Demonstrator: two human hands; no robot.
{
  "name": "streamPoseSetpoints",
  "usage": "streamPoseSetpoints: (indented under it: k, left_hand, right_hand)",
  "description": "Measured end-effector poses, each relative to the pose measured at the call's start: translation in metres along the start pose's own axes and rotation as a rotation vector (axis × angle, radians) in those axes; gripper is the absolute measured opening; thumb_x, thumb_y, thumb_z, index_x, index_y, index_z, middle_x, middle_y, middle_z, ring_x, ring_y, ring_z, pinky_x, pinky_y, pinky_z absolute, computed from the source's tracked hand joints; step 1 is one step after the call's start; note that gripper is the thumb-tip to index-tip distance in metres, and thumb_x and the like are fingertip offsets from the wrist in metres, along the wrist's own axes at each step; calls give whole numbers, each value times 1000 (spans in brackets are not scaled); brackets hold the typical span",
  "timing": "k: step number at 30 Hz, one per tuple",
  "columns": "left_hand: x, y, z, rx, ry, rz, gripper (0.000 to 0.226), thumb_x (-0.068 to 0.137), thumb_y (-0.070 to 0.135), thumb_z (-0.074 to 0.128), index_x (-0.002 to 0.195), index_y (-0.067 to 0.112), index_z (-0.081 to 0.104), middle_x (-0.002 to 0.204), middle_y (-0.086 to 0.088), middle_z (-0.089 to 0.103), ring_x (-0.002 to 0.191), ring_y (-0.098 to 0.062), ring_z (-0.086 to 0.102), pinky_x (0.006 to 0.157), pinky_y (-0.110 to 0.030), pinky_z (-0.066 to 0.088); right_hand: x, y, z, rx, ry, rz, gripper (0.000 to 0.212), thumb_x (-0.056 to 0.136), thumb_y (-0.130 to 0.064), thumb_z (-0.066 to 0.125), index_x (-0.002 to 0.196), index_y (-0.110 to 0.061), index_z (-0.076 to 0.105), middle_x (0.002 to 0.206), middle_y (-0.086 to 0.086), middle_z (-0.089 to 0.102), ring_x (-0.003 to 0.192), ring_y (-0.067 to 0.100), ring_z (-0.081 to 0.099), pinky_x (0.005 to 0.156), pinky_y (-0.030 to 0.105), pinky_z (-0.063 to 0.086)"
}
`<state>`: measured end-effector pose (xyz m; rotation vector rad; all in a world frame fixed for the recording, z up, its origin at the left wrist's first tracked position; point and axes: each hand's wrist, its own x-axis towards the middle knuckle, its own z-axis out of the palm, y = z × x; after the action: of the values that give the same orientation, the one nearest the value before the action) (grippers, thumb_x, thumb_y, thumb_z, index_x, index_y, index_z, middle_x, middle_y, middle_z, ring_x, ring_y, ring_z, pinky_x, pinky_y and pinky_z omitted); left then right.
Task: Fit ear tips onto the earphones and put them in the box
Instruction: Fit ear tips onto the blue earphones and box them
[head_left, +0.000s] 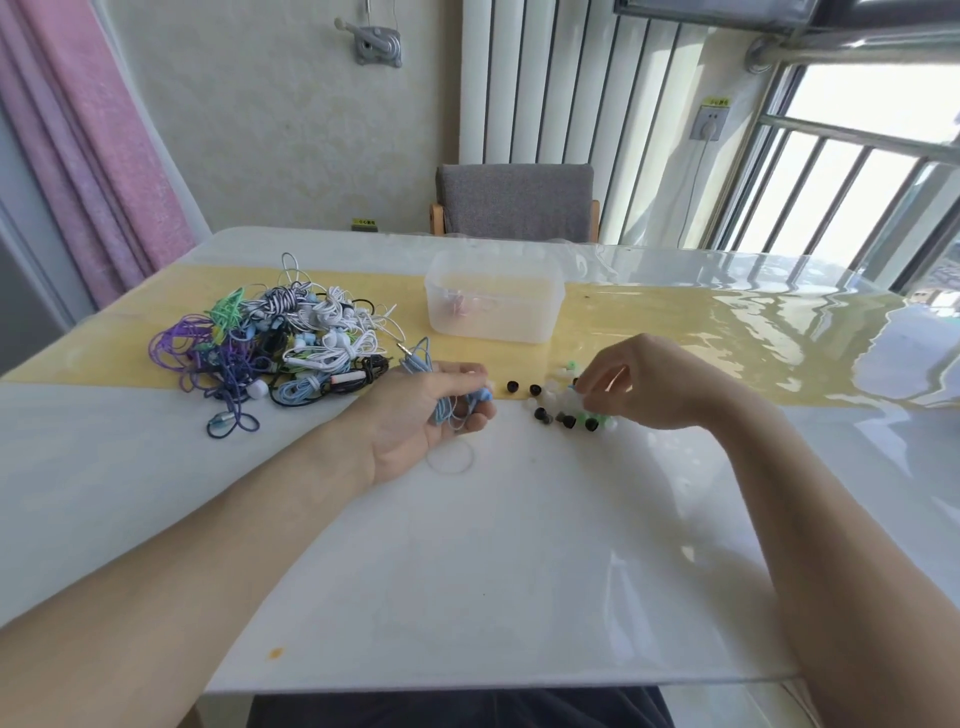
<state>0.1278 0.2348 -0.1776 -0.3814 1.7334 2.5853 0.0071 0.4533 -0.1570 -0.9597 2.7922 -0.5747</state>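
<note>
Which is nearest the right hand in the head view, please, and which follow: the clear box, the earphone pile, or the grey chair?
From the right hand:
1. Clear box, just beyond it, slightly left.
2. Earphone pile, far left on the table.
3. Grey chair, behind the table's far edge.

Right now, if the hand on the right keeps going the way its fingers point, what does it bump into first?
Probably the ear tips. The right hand points its fingertips leftward, right at that little pile, seemingly already touching it. Beyond the pile is the left hand, holding a blue earphone.

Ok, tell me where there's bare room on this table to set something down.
Bare: the white table between both forearms, and right of the box. Crowded: the earphone pile at left, and the ear tips under the right hand.
</note>
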Motion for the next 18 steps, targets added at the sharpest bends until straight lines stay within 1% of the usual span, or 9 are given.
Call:
streamPoseSetpoints:
  k: [2, 3, 6, 7, 9, 11, 13, 16, 18]
  left_hand:
    - [1, -1, -1, 7, 4, 23, 17, 87, -10, 59, 101, 0, 60, 95, -18, 63, 69, -22, 66, 64, -22, 57]
    - [1, -2, -2, 16, 20, 38, 19, 87, -12, 59, 102, 0, 60, 94, -18, 64, 69, -22, 67, 65, -23, 58]
    - [3, -2, -2, 69, 102, 76, 16, 87, -10, 61, 96, 3, 60, 81, -11, 64, 61, -19, 65, 59, -23, 58]
    - [5, -3, -3, 94, 140, 89, 15, 88, -8, 61, 94, 5, 61, 80, -10, 62, 57, -16, 64, 57, -22, 57]
    - [9, -4, -6, 139, 212, 105, 13, 91, -5, 59, 96, 7, 62, 81, -8, 60, 52, -12, 62, 52, -19, 54]
    - [12, -5, -9, 167, 260, 112, 13, 94, -3, 56, 100, 6, 62, 84, -7, 58, 52, -10, 60, 49, -18, 51]
    - [14, -5, -11, 182, 283, 119, 13, 95, -3, 54, 96, 7, 63, 84, -6, 57, 53, -11, 58, 48, -17, 49]
    - [15, -5, -12, 197, 282, 135, 16, 95, -3, 54, 89, 9, 63, 84, -7, 58, 54, -10, 58, 50, -16, 50]
    - [14, -6, -13, 223, 254, 137, 14, 94, -4, 56, 90, 8, 63, 83, -8, 59, 56, -11, 58, 52, -17, 50]
  right_hand:
    - [0, 1, 0, -11, 0, 6, 10, 87, -24, 74, 92, -32, 75, 81, -19, 68, 81, 0, 65, 65, 18, 43]
    - [1, 0, 1, -21, 15, -2, 9, 87, -25, 74, 93, -31, 75, 80, -18, 68, 79, 1, 63, 63, 16, 42]
    - [7, -9, 9, -5, 163, -63, 7, 90, -26, 72, 97, -27, 73, 77, -17, 62, 72, 1, 57, 58, 9, 36]
    - [11, -13, 14, 17, 209, -84, 10, 91, -27, 70, 100, -26, 73, 79, -17, 60, 72, 0, 55, 59, 10, 36]
    - [18, -24, 25, 17, 204, -131, 19, 92, -28, 68, 111, -26, 71, 89, -11, 59, 80, 7, 53, 69, 21, 39]
    - [24, -35, 38, -55, 126, -172, 29, 93, -31, 66, 122, -28, 67, 105, -3, 57, 98, 19, 51, 86, 29, 40]
    - [29, -43, 48, -89, 89, -178, 34, 94, -33, 63, 128, -30, 64, 117, 1, 54, 110, 24, 44, 99, 35, 38]
    - [32, -49, 51, -140, 79, -168, 34, 95, -34, 59, 128, -29, 65, 120, 2, 54, 112, 25, 41, 100, 39, 39]
    - [28, -46, 44, -130, 67, -160, 36, 91, -35, 65, 127, -28, 64, 118, 0, 54, 112, 25, 43, 99, 39, 41]
